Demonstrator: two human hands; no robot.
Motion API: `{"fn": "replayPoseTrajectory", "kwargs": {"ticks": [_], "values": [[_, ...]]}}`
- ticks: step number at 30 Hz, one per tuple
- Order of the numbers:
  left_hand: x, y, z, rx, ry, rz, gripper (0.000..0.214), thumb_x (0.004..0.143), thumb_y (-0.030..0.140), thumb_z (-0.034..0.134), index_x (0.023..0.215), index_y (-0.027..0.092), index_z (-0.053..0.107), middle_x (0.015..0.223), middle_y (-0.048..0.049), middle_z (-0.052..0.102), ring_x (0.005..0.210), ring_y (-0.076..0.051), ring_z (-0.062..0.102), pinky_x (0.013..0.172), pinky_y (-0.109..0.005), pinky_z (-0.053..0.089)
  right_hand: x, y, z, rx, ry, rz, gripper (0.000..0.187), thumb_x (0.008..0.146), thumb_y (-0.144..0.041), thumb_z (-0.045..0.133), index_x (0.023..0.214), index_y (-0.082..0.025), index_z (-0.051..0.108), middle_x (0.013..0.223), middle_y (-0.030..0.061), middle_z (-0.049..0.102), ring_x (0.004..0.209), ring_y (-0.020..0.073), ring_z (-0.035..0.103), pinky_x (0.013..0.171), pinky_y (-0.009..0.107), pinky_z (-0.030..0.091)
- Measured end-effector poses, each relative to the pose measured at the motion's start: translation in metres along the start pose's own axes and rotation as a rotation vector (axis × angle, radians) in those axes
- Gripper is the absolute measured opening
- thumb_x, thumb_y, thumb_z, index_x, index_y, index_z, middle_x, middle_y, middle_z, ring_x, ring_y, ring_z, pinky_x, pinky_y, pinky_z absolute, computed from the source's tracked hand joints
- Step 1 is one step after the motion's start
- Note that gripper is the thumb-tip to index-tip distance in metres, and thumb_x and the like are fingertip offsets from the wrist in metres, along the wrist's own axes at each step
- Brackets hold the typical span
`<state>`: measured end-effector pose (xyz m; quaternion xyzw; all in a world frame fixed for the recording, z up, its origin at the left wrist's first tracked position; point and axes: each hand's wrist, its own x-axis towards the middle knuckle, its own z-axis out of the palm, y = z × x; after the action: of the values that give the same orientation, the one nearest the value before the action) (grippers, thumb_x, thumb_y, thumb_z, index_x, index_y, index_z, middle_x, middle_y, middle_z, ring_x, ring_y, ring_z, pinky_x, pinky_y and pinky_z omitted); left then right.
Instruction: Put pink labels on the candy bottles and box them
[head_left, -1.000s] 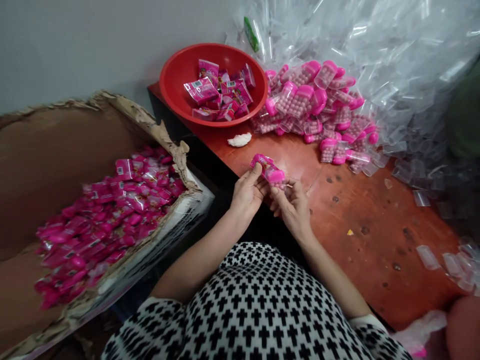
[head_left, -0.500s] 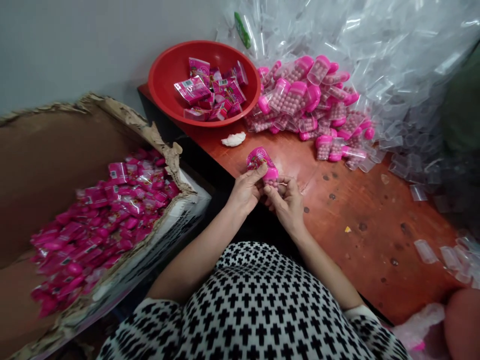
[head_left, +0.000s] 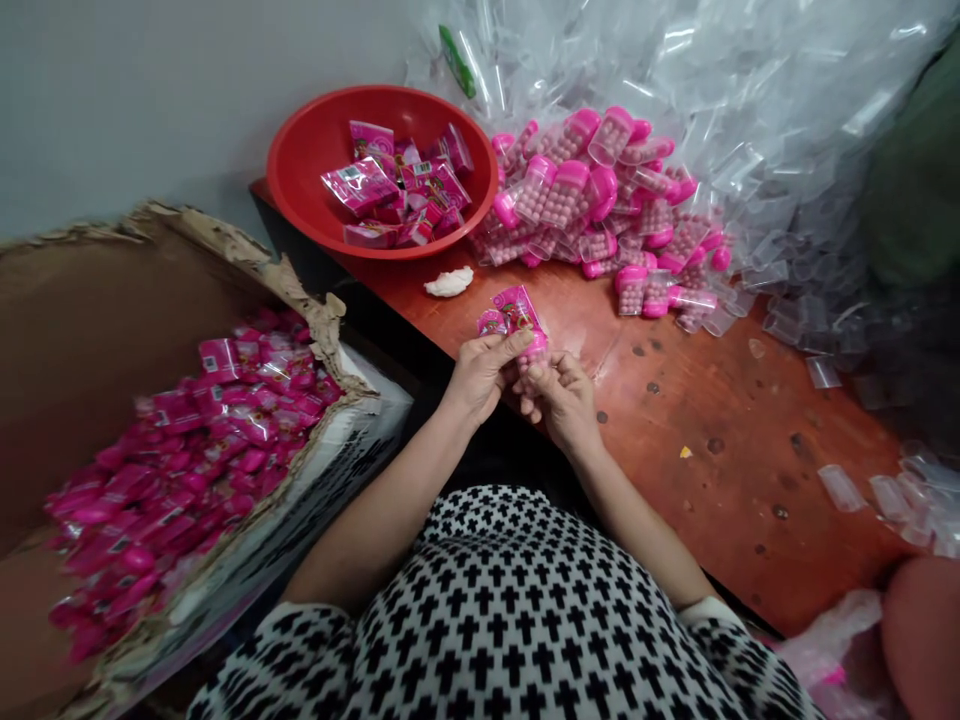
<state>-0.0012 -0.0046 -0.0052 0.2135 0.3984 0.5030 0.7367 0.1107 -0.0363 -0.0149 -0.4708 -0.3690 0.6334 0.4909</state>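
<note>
At the tabletop (head_left: 675, 420) edge, your left hand (head_left: 480, 375) and right hand (head_left: 564, 402) pinch one pink packet (head_left: 517, 308); that fingertip-only hold may let it slip.

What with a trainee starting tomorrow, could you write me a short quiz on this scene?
1. True or false: the left hand and right hand both hold one pink packet above the table.
2. The red bowl holds: A coins, B wrapped pink packets, C water.
3. Fill in: the torn cardboard box stands on the person's ___ side.
Key: 1 true; 2 B; 3 left.
</note>
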Motion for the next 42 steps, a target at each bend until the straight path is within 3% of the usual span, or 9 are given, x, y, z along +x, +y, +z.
{"fn": "replayPoseTrajectory", "kwargs": {"ticks": [3, 8, 14, 22, 25, 29, 33, 39, 42], "values": [[0.001, 0.002, 0.001, 0.016, 0.015, -0.004, 0.038, 0.053, 0.039, 0.087, 0.057, 0.011, 0.061, 0.050, -0.0029, 0.060, 0.039, -0.010, 0.051, 0.038, -0.022, 0.038, 0.002, 0.000, 0.001, 0.043, 0.002, 0.030, 0.035, 0.073, -0.047, 0.070, 0.084, -0.021, 0.049, 0.061, -0.0051, 0.065, 0.037, 0.0060, 0.050, 0.031, 0.016, 0.034], [0.001, -0.003, 0.004, -0.009, 0.086, 0.050, 0.033, 0.053, 0.033, 0.087, 0.058, 0.011, 0.063, 0.056, -0.0028, 0.064, 0.047, -0.010, 0.058, 0.046, -0.021, 0.045, 0.000, -0.001, 0.002, -0.179, 0.110, -0.105, 0.030, 0.076, -0.039, 0.072, 0.086, -0.021, 0.051, 0.057, -0.0091, 0.059, 0.039, 0.0049, 0.050, 0.035, 0.015, 0.039], [-0.005, -0.006, 0.005, 0.075, 0.058, 0.036, 0.032, 0.063, 0.038, 0.082, 0.062, 0.010, 0.066, 0.048, -0.0014, 0.058, 0.036, -0.007, 0.046, 0.034, -0.020, 0.032, 0.000, 0.001, 0.003, 0.051, 0.034, 0.021, 0.036, 0.072, -0.045, 0.073, 0.084, -0.021, 0.049, 0.061, -0.0062, 0.065, 0.038, 0.0064, 0.052, 0.030, 0.015, 0.035], [-0.004, 0.000, 0.003, -0.078, 0.073, 0.079, 0.041, 0.058, 0.044, 0.084, 0.066, 0.010, 0.064, 0.058, -0.0031, 0.062, 0.049, -0.011, 0.057, 0.043, -0.021, 0.042, -0.002, 0.003, 0.001, 0.107, 0.044, 0.009, 0.035, 0.073, -0.041, 0.075, 0.092, -0.020, 0.055, 0.070, -0.0047, 0.069, 0.051, 0.0069, 0.064, 0.047, 0.016, 0.053], [-0.003, -0.004, 0.003, -0.072, 0.074, 0.060, 0.040, 0.057, 0.043, 0.084, 0.065, 0.009, 0.064, 0.057, -0.0026, 0.061, 0.049, -0.011, 0.057, 0.043, -0.021, 0.042, -0.003, 0.008, 0.001, 0.065, 0.071, -0.049, 0.033, 0.075, -0.041, 0.073, 0.093, -0.020, 0.054, 0.067, -0.0056, 0.068, 0.050, 0.0077, 0.064, 0.047, 0.017, 0.054], [-0.004, -0.009, 0.005, -0.068, 0.181, 0.112, 0.037, 0.053, 0.037, 0.087, 0.063, 0.009, 0.065, 0.058, -0.0031, 0.063, 0.048, -0.009, 0.056, 0.048, -0.022, 0.046, -0.005, 0.012, 0.006, -0.015, 0.154, -0.140, 0.030, 0.077, -0.038, 0.073, 0.091, -0.020, 0.053, 0.066, -0.0063, 0.067, 0.052, 0.0085, 0.064, 0.049, 0.020, 0.057], [-0.009, -0.013, 0.008, -0.079, 0.247, 0.144, 0.036, 0.055, 0.039, 0.085, 0.064, 0.010, 0.065, 0.059, -0.0026, 0.064, 0.047, -0.009, 0.056, 0.043, -0.020, 0.041, -0.007, 0.014, 0.008, -0.020, 0.143, -0.146, 0.028, 0.078, -0.037, 0.072, 0.090, -0.021, 0.053, 0.068, -0.0062, 0.068, 0.050, 0.0082, 0.063, 0.048, 0.020, 0.057], [-0.011, -0.015, 0.008, -0.085, 0.218, 0.132, 0.039, 0.056, 0.041, 0.085, 0.069, 0.009, 0.067, 0.064, -0.0041, 0.066, 0.054, -0.011, 0.061, 0.050, -0.022, 0.047, -0.009, 0.014, 0.008, -0.066, 0.156, -0.168, 0.028, 0.076, -0.035, 0.074, 0.088, -0.020, 0.053, 0.070, -0.0057, 0.069, 0.050, 0.0073, 0.064, 0.048, 0.019, 0.057], [-0.010, -0.014, 0.004, -0.062, 0.194, 0.095, 0.038, 0.057, 0.041, 0.084, 0.070, 0.009, 0.068, 0.065, -0.0048, 0.066, 0.050, -0.010, 0.058, 0.043, -0.021, 0.042, -0.007, 0.012, 0.008, 0.028, 0.113, -0.094, 0.029, 0.075, -0.037, 0.074, 0.086, -0.019, 0.054, 0.066, -0.0055, 0.069, 0.046, 0.0074, 0.062, 0.046, 0.019, 0.056]]}}
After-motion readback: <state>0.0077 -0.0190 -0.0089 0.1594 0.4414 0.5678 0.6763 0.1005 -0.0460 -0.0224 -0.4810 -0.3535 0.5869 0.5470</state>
